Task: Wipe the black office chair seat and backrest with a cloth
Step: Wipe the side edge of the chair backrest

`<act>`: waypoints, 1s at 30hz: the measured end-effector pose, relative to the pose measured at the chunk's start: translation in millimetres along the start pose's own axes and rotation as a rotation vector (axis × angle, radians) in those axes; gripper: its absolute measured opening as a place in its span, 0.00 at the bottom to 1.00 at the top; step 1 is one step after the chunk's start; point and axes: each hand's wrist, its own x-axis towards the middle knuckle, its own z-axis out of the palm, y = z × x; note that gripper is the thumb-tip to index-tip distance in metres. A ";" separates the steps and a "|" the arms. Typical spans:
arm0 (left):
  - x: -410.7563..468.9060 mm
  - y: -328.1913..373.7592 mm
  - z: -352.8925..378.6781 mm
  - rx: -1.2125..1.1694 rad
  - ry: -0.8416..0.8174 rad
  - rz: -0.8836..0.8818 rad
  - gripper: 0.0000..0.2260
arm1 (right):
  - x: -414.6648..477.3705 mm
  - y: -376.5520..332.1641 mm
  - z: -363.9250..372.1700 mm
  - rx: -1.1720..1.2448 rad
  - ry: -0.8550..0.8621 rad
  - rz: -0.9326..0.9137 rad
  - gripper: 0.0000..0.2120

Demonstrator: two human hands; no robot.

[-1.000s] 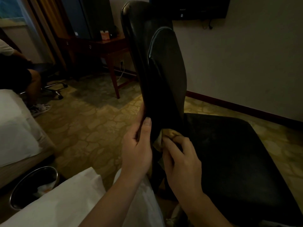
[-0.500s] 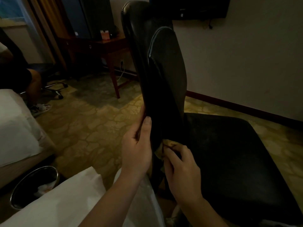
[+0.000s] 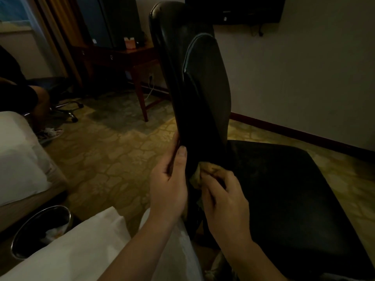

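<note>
The black office chair stands side-on to me, its tall backrest [image 3: 194, 88] rising in the middle and its wide seat [image 3: 290, 191] spreading to the right. My left hand [image 3: 169, 183] grips the backrest's lower rear edge, thumb laid on its side. My right hand [image 3: 223, 197] holds a bunched yellowish cloth [image 3: 205, 172] and presses it against the bottom of the backrest, where it meets the seat. Most of the cloth is hidden under my fingers.
A metal waste bin [image 3: 40, 230] sits at lower left beside a white bed [image 3: 18, 159]. A wooden desk [image 3: 125, 57] stands behind the chair. Another person sits on a second chair [image 3: 60, 102] at far left. A wall runs along the right.
My right hand dipped slightly with the cloth half a second ago and has come back up along the base of the backrest. My left hand has kept its grip.
</note>
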 end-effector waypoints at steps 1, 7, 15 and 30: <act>-0.2 0.2 0.0 0.002 -0.002 0.003 0.17 | -7.3 3.9 4.7 -0.027 -0.036 0.015 0.13; 0.7 -1.0 -0.7 0.004 -0.018 0.003 0.19 | -12.4 5.5 5.9 -0.030 -0.068 0.043 0.13; -0.5 -0.5 0.6 0.027 0.014 -0.032 0.16 | 15.0 -9.2 -8.6 0.084 0.062 -0.010 0.15; -14.5 -28.8 -0.4 0.041 0.019 -0.218 0.26 | -11.0 3.4 7.1 0.058 -0.051 0.077 0.13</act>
